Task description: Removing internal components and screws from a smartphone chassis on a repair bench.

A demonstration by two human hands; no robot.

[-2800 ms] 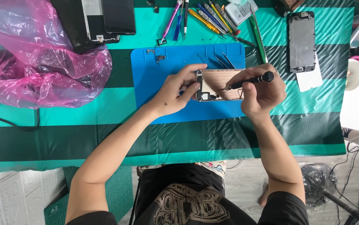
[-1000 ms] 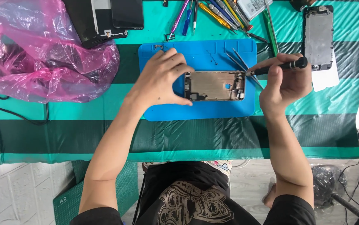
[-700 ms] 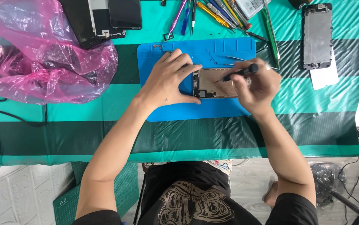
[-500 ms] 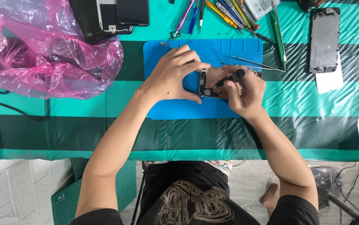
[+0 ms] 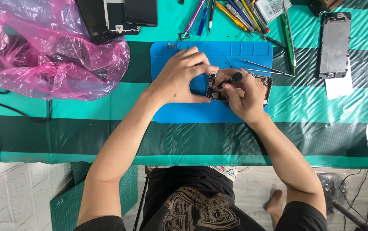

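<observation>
An opened phone body [image 5: 266, 84] lies on a blue work mat [image 5: 184, 113], its insides facing up. My left hand [image 5: 179, 79] clasps the phone's left end between thumb and fingers. My right hand [image 5: 244, 96] lies over the phone's middle and grips a small black-handled screwdriver [image 5: 234, 78], whose tip points down into the phone near its left end. Much of the phone is hidden under both hands.
A pink plastic bag [image 5: 43, 47] fills the upper left. Dark phone screens [image 5: 120, 15] lie at the top. Several coloured screwdrivers [image 5: 231, 10] and tweezers [image 5: 263, 67] sit above the mat. Another phone frame [image 5: 334, 45] rests at the right on the green striped cloth [image 5: 64, 132].
My right hand swung in from the right with the screwdriver and settled over the phone. The left hand stayed clasped on the phone's left end.
</observation>
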